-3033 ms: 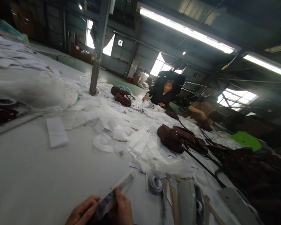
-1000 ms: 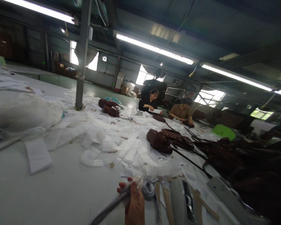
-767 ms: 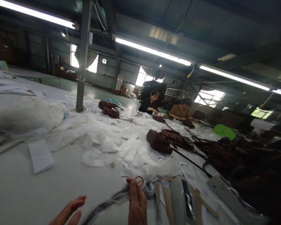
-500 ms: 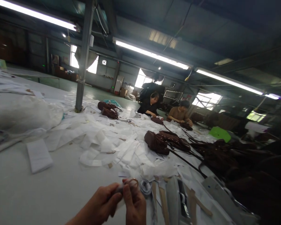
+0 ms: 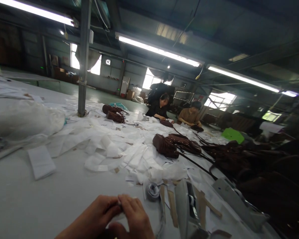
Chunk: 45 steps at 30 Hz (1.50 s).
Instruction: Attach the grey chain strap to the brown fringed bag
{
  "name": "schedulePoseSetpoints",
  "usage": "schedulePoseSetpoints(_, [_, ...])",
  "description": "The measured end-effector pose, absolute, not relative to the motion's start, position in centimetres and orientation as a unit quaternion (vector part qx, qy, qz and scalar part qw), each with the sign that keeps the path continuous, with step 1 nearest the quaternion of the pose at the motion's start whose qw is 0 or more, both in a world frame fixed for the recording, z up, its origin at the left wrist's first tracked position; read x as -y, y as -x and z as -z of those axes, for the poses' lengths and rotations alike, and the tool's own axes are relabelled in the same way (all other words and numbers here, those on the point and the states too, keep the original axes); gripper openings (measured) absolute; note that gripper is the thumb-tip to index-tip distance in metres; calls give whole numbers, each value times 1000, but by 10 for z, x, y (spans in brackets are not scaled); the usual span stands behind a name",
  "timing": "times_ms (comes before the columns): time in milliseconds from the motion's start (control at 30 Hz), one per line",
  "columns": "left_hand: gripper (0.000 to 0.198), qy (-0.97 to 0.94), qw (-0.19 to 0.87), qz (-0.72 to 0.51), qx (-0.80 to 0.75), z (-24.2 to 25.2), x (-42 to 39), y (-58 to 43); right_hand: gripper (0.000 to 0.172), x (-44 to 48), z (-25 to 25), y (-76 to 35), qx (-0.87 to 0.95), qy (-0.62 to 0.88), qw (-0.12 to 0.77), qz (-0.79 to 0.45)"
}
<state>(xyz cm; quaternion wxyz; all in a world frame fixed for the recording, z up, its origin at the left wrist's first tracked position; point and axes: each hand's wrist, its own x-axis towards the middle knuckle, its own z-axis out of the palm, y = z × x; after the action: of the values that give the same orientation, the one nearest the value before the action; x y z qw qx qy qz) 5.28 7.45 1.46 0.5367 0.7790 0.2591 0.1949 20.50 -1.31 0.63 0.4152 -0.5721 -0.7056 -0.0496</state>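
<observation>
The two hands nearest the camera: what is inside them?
A small bit of something shows between left hand and right hand; they cover the rest, so I cannot name it.

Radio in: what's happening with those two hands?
Left fingers, right fingers: close together. Item between them: mostly hidden. Grey roll: beyond right fingers, apparently not blocking.

White table [image 5: 17, 205] with pale scraps [image 5: 137, 157], brown bags [image 5: 164, 146].
</observation>
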Motion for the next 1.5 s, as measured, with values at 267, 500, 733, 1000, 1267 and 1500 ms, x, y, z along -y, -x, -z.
schedulePoseSetpoints(267, [19, -776, 579, -125, -218, -26, -82, -42, 27, 5, 32, -207, 732, 599, 264, 189])
schedulePoseSetpoints(500, [20, -763, 597, -107, -225, -2, -107, -20, 40, 3, 48, -213, 634, 641, 432, 18])
schedulePoseSetpoints(733, [26, -760, 544, -184, -305, 43, -112, -21, 37, -19, 86, -198, 372, 668, 606, -219])
schedulePoseSetpoints(1000, [37, -720, 589, -211, -300, 57, -117, -24, 51, -33, 91, -169, 144, 511, 729, -431])
schedulePoseSetpoints(1267, [50, -597, 692, -259, -313, 58, -114, -25, 61, -37, 87, -164, 113, 430, 730, -519])
schedulePoseSetpoints(1500, [48, -501, 774, -275, -273, 49, -108, -26, 58, -32, 107, -134, 162, 530, 657, -511])
